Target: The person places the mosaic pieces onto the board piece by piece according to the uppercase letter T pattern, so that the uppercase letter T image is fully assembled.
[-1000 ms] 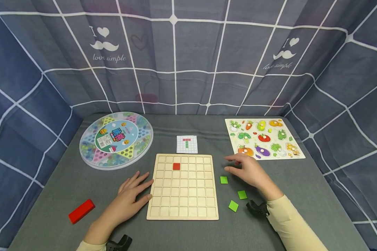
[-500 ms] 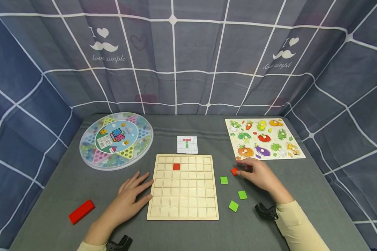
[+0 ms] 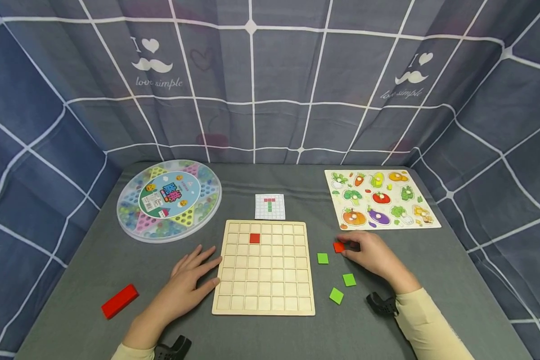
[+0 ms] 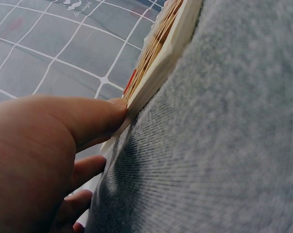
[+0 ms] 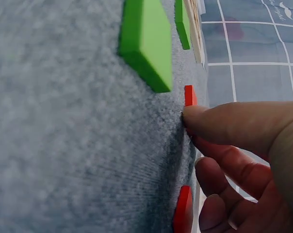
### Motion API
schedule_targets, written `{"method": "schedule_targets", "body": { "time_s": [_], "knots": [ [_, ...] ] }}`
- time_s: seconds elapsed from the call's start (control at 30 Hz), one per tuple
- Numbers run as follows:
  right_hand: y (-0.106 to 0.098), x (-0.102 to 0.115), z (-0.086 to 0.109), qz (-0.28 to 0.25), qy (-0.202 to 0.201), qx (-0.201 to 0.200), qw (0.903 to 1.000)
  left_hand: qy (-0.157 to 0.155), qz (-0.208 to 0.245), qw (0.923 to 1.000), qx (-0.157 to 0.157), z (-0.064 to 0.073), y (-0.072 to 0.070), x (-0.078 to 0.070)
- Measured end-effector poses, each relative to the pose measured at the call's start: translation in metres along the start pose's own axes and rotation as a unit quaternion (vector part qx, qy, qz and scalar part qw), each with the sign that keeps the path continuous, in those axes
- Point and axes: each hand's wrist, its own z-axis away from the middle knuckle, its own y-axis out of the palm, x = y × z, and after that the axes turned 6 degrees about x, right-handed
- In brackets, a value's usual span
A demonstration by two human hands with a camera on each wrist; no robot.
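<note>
A pale wooden board (image 3: 264, 280) with a grid of square hollows lies on a grey cloth-covered tabletop (image 3: 261, 340); clock positions are counted around this board, twelve at the far side. One red square (image 3: 254, 238) sits in a hollow in the second row from the far edge, toward eleven o'clock.

A person's left hand (image 3: 185, 286) rests at nine o'clock, fingers spread, with the thumb and fingertips touching the board's near-hand edge.

The right hand (image 3: 372, 254) is at three o'clock, well apart from the board. Its thumb and index finger pinch a red tile (image 3: 339, 247), which is between two and three o'clock; whether it is raised from the cloth cannot be told. The right wrist view also shows a second red tile (image 5: 184, 211) just beside the curled fingers.

Three green tiles (image 3: 322, 258) lie scattered between three and four o'clock. At twelve, a small white card (image 3: 276, 212) shows a T shape, red bar over green stem. A round game board (image 3: 169, 201) lies at ten, a vegetable puzzle (image 3: 382, 200) at two, and a long red block (image 3: 120, 301) between eight and nine. Behind hangs a blue-grey curtain (image 3: 281, 65) with white lines.
</note>
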Motion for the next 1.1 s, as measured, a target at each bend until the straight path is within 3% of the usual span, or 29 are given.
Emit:
{"method": "schedule_targets", "body": {
  "time_s": [0.67,1.1],
  "knots": [
    [-0.002,0.003,-0.005,0.038,-0.009,-0.02,0.999,0.003,-0.001,1.0,-0.001,-0.001,0.0,0.002],
    [-0.009,0.027,-0.03,0.027,-0.034,-0.01,0.999,0.002,-0.002,1.0,0.001,-0.001,0.0,0.001]
  ]
}}
